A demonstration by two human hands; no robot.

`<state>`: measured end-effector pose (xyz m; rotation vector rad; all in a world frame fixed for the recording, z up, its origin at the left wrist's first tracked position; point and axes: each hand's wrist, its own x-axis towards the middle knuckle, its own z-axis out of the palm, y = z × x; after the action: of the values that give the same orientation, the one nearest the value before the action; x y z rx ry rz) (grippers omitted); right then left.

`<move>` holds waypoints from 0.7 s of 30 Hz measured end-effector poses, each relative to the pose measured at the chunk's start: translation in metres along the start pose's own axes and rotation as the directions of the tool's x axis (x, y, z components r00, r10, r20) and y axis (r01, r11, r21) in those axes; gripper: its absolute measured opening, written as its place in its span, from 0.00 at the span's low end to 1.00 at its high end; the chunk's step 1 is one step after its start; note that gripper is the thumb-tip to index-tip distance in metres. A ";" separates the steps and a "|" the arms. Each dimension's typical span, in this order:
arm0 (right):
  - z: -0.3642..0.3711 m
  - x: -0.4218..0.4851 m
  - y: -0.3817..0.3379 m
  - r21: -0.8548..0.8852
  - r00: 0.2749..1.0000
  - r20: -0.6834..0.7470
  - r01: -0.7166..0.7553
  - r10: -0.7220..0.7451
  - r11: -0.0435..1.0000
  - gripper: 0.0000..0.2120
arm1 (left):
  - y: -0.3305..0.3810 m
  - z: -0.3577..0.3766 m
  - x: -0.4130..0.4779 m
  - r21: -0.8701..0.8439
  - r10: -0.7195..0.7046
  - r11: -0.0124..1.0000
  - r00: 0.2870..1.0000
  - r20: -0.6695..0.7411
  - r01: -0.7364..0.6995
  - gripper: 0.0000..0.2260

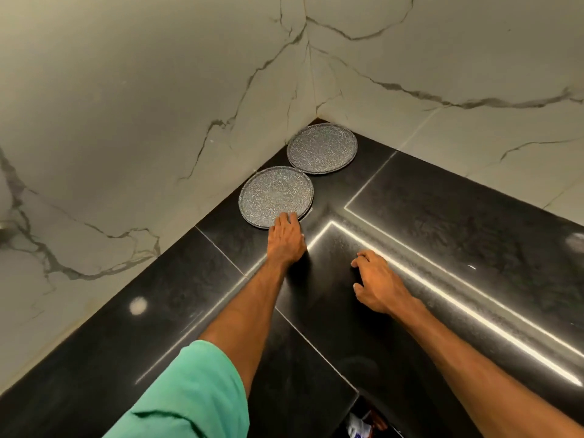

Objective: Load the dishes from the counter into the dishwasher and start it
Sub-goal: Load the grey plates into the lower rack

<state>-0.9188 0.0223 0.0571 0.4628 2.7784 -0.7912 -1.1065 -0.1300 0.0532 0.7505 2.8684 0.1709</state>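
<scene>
Barely begun. Near plate (275,194), far plate (322,148): both flat on worktop (442,216) in wall corner, rims close together. Left hand (286,238): fingers (286,219) straight, laid on near plate's front rim, no grip yet. Right hand (377,284): loosely curled, empty, over worktop. Dishwasher out of view; loading and start outstanding. Writing: none legible.

Left grip (286,235) touching near plate (273,194) rim; right grip (376,281) loosely curled over counter (442,216); far plate (322,148) beyond.

near plate (275,194) front rim: hidden under left hand (286,238) | clutter (366,422) below counter (442,216): edge-cropped, unidentifiable
</scene>
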 end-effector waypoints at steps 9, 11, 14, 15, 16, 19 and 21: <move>-0.029 0.088 -0.011 0.079 0.985 -0.168 -0.018 0.031 0.997 0.16 | -0.009 0.018 -0.101 -0.046 0.157 0.986 0.983 -0.093 -0.161 0.11; -0.042 0.118 -0.018 0.048 0.983 -0.182 0.024 -0.015 0.999 0.18 | -0.020 0.019 -0.128 -0.092 0.145 0.984 0.985 -0.098 -0.154 0.11; -0.065 0.166 -0.037 -0.008 0.995 -0.085 0.046 -0.047 0.999 0.35 | -0.038 0.022 -0.159 -0.152 0.111 0.980 0.987 -0.119 -0.129 0.10; -0.070 0.184 -0.043 -0.012 0.996 -0.064 0.056 -0.056 0.998 0.39 | -0.042 0.025 -0.165 -0.176 0.100 0.977 0.987 -0.123 -0.121 0.11; -0.073 0.201 -0.048 -0.020 0.995 -0.061 0.072 -0.073 0.997 0.42 | -0.044 0.026 -0.171 -0.197 0.085 0.974 0.989 -0.124 -0.109 0.11; -0.072 0.231 -0.046 -0.107 0.997 -0.012 0.068 -0.070 0.992 0.42 | -0.040 0.029 -0.182 -0.228 0.056 0.970 0.988 -0.144 -0.088 0.10; -0.063 0.232 -0.033 -0.174 0.999 0.016 0.040 -0.038 0.984 0.39 | -0.030 0.029 -0.186 -0.260 0.051 0.962 0.988 -0.144 -0.088 0.09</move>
<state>-1.1530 0.0847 0.0582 0.3711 2.8207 -0.5494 -0.9554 -0.2463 0.0452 0.8130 2.8610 0.6268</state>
